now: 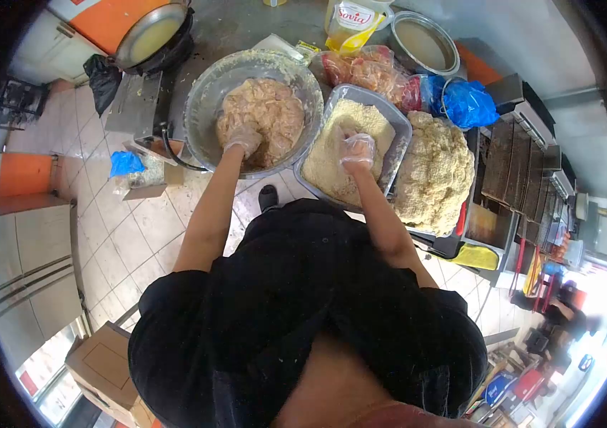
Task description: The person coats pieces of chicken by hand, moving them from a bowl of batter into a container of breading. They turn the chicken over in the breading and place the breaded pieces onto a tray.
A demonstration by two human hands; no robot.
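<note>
– left hand (pixel 243 139), gloved, is down in the bowl (pixel 200 100). what's it doing there?

– it's sunk into the meat (pixel 268 107), knuckles up and fingers bent under. i can't tell if they've closed on a piece or are just pushed in.

– and the right hand (pixel 358 151)?

– also gloved, just to the right of the left one, in the tray (pixel 400 135). it's pressed down on the crumb (pixel 325 167), fingers curled together. whether a piece lies under the palm, i can't tell either.

– why one hand in each?

– my guess is that it keeps wet and dry apart. the left stays in the sticky mix and the right stays in the dry crumb, so neither glove cakes up.

– and why do the bowl and tray touch?

– probably so a piece crosses from hand to hand without dripping on the counter. the two rims meet right between the wrists.

– what's past the right hand?

– a pile (pixel 432 171) of coated pieces, further right and against the tray's far side. it seems heaped there to be within that hand's reach.

– anything beyond the hands?

– bags (pixel 371 71) of raw meat lie just past the tray. a bottle (pixel 353 18) and a pot (pixel 425 43) are further back, well apart from both hands.
</note>
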